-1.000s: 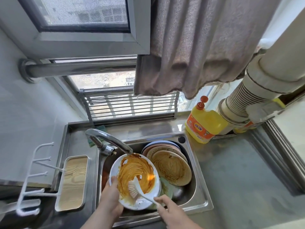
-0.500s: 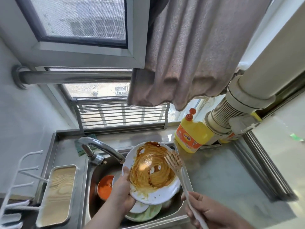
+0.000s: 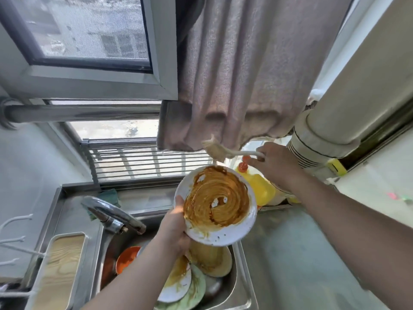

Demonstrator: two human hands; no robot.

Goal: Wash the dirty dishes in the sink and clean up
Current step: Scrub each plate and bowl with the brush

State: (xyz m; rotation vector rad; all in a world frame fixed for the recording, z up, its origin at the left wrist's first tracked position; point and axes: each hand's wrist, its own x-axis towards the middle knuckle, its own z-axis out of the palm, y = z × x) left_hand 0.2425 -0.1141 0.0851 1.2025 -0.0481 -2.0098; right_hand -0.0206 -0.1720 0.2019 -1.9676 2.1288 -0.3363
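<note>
The white plate [image 3: 220,205], smeared all over with brown sauce, is now up in the air over the back of the sink [image 3: 242,280], and my left hand [image 3: 176,228] grips its rim at 9 o'clock. A second ago I was scrubbing it low in the sink, but my right hand [image 3: 276,164] has since carried the brush [image 3: 218,149] up past the plate's 12 o'clock, fingers curled round the handle, right over the yellow soap bottle [image 3: 260,186]. I think I need soap next, because the plate is no cleaner and more dirty plates [image 3: 207,262] wait below at 6 o'clock.
</note>
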